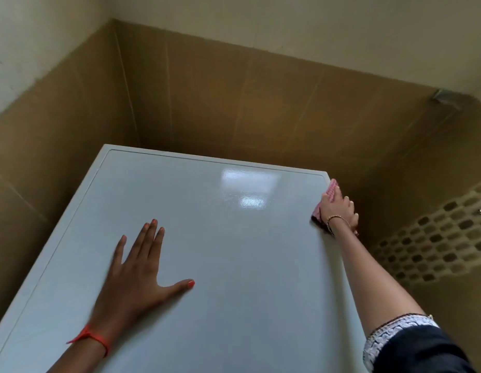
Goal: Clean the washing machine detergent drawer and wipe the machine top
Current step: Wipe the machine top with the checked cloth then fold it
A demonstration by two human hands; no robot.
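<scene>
The glossy white machine top [220, 238] fills the middle of the head view and reflects light near its far edge. My left hand [137, 275] lies flat on it, fingers spread, holding nothing. At the far right corner of the top, my right hand [337, 208] presses a pink cloth [331, 188] against the edge; the cloth shows beyond my fingertips and under my palm. The detergent drawer is out of view.
Brown tiled walls [234, 98] close in behind and to the left of the machine. A mosaic tile strip [436, 249] runs along the right wall, with a small metal fitting [445, 96] high in the right corner.
</scene>
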